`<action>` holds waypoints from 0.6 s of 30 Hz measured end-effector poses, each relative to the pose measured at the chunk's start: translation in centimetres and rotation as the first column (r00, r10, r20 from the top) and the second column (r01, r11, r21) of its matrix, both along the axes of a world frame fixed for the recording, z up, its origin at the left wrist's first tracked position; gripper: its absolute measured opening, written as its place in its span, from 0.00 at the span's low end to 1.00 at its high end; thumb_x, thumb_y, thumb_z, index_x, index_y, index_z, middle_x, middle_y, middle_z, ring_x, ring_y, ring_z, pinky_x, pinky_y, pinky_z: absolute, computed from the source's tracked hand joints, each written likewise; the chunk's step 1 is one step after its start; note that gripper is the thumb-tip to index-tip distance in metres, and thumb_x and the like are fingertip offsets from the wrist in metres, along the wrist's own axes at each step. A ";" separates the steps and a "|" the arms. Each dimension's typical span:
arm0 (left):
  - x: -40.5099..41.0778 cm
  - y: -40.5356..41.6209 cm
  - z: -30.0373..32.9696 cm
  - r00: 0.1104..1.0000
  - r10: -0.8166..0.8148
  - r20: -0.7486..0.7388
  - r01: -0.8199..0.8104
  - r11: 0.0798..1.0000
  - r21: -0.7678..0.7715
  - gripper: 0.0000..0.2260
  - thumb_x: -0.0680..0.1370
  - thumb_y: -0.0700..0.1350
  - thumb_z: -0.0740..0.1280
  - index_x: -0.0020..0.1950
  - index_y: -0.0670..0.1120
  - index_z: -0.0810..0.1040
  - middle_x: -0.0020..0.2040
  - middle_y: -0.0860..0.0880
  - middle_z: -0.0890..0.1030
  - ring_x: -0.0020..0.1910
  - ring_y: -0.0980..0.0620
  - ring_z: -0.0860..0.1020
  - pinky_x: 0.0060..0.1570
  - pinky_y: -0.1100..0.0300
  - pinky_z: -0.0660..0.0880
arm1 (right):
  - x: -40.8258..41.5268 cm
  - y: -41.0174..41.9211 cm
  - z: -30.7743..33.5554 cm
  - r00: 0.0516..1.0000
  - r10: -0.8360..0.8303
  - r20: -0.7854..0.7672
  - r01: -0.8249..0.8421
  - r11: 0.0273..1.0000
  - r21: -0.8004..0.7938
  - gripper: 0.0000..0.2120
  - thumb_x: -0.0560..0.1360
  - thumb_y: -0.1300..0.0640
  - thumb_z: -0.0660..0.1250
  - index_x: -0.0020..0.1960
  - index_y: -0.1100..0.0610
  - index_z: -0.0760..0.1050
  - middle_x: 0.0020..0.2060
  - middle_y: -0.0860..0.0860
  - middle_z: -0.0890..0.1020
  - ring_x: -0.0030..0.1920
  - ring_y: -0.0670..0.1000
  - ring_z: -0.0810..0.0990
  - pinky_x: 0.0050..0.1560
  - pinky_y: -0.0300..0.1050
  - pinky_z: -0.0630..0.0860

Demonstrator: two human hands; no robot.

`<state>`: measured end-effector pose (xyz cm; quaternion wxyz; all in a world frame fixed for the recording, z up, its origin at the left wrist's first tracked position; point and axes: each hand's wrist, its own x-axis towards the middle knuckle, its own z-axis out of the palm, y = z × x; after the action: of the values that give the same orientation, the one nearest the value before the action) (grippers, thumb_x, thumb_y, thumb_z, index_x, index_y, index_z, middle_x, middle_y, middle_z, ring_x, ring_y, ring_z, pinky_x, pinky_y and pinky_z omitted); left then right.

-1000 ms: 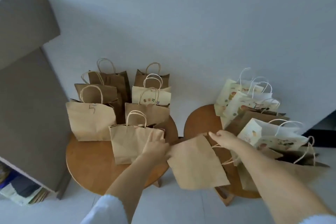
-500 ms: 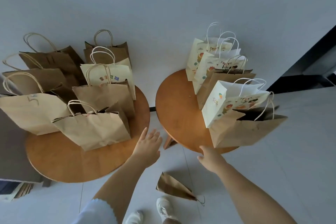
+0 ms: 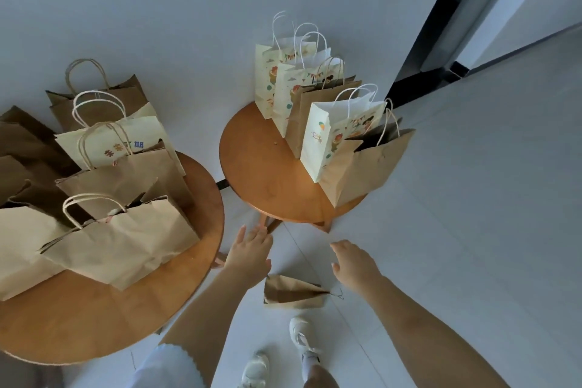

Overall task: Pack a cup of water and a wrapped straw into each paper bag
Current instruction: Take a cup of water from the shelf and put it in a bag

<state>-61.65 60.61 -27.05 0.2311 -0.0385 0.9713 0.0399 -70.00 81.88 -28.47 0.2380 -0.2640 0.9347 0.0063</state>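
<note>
A flat brown paper bag lies on the floor between my two arms, just in front of my shoes. My left hand hovers above it with straight fingers and holds nothing. My right hand hangs to the bag's right, fingers relaxed, also holding nothing. Several brown bags stand on the left round table. Printed white bags and brown bags stand on the right round table. No cup or straw shows.
A grey wall stands behind both tables. A dark door frame rises at the right. Pale floor tiles spread to the right of the tables. My white shoes are at the bottom.
The brown bag I held with both hands a second ago has dropped to the floor. Both hands let go and now hover over it. The view has swung right and down.
</note>
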 end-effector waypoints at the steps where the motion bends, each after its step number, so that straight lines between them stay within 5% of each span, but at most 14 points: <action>1: 0.1 0.4 0.1 1.000 -0.018 0.008 0.018 1.000 0.001 0.25 0.83 0.52 0.55 0.78 0.46 0.54 0.79 0.46 0.51 0.78 0.46 0.46 0.73 0.48 0.38 | 0.4 0.6 0.1 1.000 0.005 -0.007 -0.005 1.000 0.012 0.20 0.81 0.53 0.58 0.71 0.57 0.63 0.66 0.54 0.70 0.65 0.53 0.72 0.62 0.44 0.70; 18: 0.0 13.8 -5.2 0.999 -0.022 0.034 0.022 1.000 0.004 0.25 0.83 0.49 0.53 0.78 0.45 0.52 0.79 0.46 0.50 0.78 0.48 0.46 0.74 0.49 0.39 | -0.6 14.2 -3.4 0.996 0.071 -0.047 -0.069 0.997 0.032 0.19 0.80 0.59 0.56 0.70 0.59 0.63 0.63 0.54 0.71 0.63 0.54 0.71 0.62 0.44 0.66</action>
<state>-61.69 74.40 -32.27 0.2479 -0.0279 0.9676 0.0384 -70.56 96.12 -31.86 0.2192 -0.2926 0.9301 0.0353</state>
